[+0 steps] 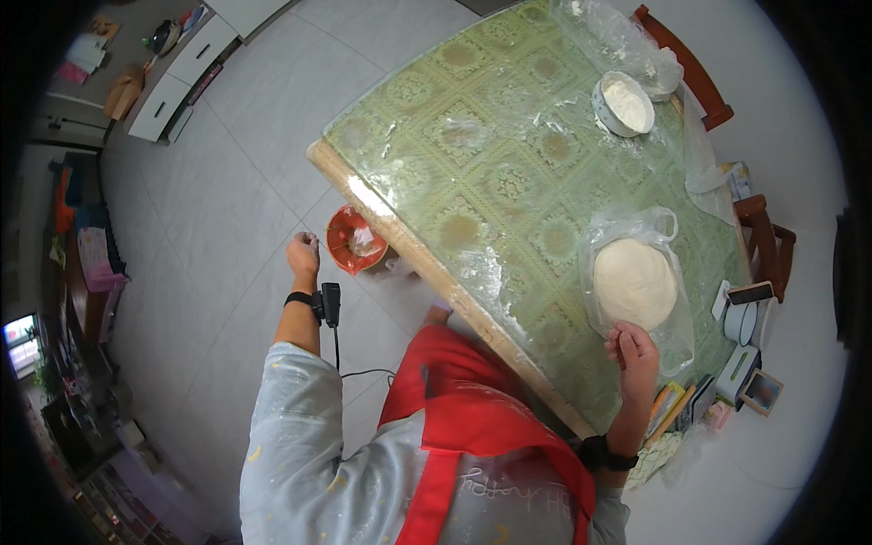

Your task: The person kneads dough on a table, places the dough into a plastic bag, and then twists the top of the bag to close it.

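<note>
My left hand (303,255) hangs off the table's near side, over the floor and beside the red waste bin, its fingers curled with nothing visible in them. A round, flattened lump of pale dough (635,283) rests on a clear plastic bag (681,351) on the table. At the dough's near edge is my right hand (633,347), fingers bent and close together; whether they pinch the plastic cannot be told. Farther back on the table stands a bowl of white flour (625,105). Flour is smeared over the green patterned tablecloth (507,184).
The red waste bin (355,238) stands by the table's wooden edge (436,272). A floury plastic bag (620,41) lies at the far corner. Wooden chairs (688,65) stand beyond. A phone (751,293), containers and a rolling pin (671,414) line the right side. A cable hangs from my left wrist.
</note>
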